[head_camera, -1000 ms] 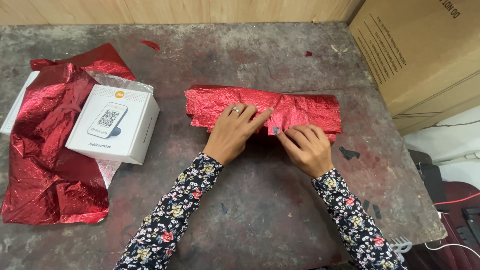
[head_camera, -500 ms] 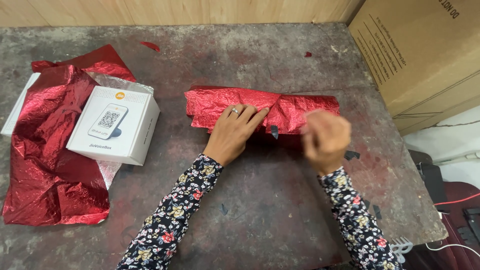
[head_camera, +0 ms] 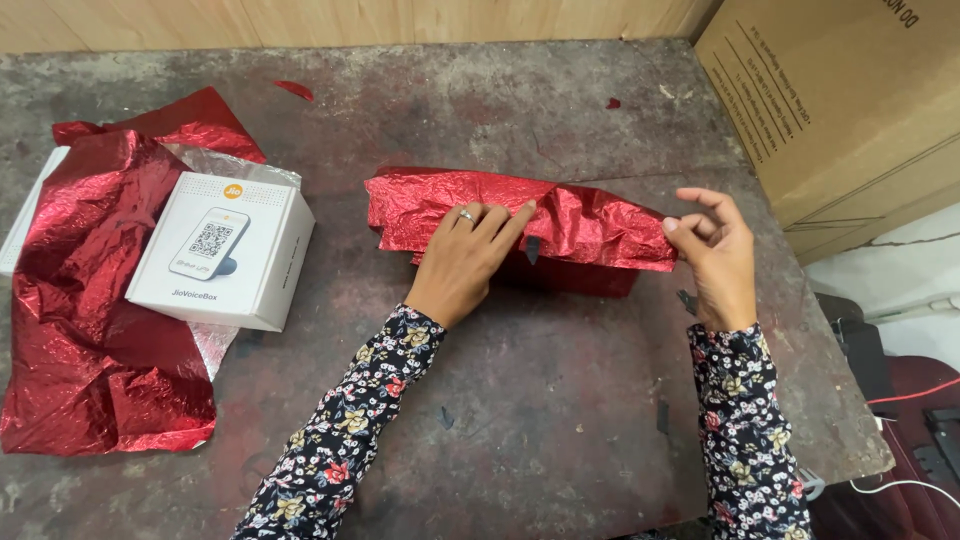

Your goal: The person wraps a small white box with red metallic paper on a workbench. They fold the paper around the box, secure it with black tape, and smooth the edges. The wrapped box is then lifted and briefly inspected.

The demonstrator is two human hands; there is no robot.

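A box wrapped in crinkled red foil paper (head_camera: 590, 225) lies in the middle of the worn table (head_camera: 520, 420). My left hand (head_camera: 465, 260) presses flat on top of it, fingers spread over the seam, a ring on one finger. At the parcel's right end my right hand (head_camera: 715, 250) hovers, its fingertips pinched on the paper's edge there. Both arms wear dark floral sleeves.
A white product box (head_camera: 225, 250) rests on loose sheets of red foil paper (head_camera: 90, 330) at the left. A large cardboard carton (head_camera: 840, 100) stands at the right rear. Small red scraps (head_camera: 295, 90) lie near the wooden wall. Cables hang off the table's right edge.
My right hand has left the top of the parcel and moved to its right end, taking the paper edge. My left hand stays pressed on top.
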